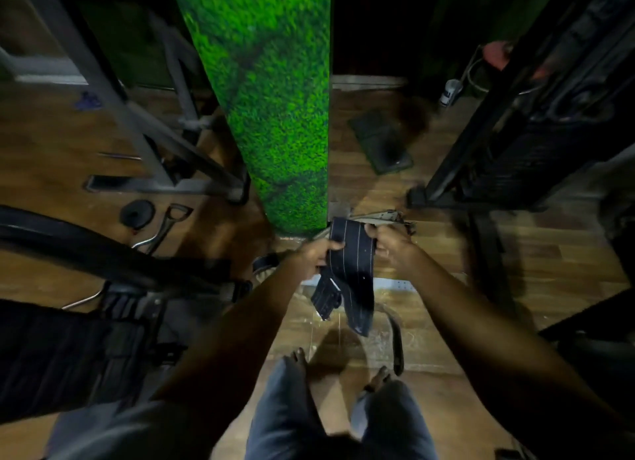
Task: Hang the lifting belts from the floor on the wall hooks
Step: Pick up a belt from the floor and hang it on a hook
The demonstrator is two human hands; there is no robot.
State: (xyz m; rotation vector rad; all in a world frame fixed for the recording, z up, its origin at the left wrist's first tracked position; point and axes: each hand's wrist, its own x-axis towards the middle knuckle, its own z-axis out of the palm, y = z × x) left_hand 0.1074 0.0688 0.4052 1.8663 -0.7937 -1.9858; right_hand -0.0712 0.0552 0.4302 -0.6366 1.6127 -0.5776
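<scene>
Both hands (354,253) outstretched, seemingly gripping a dark lifting belt (350,274)

Both arms reached fwd & down, elbows bent slightly. Left hand (314,253) closed, fingers curled around what it held; right hand (390,241) closed too, just beside it. Wrists near level, bare feet below.

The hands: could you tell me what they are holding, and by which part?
Both grip one dark stitched lifting belt: left hand and right hand pinch its opposite edges near the top, the rest hanging.
</scene>
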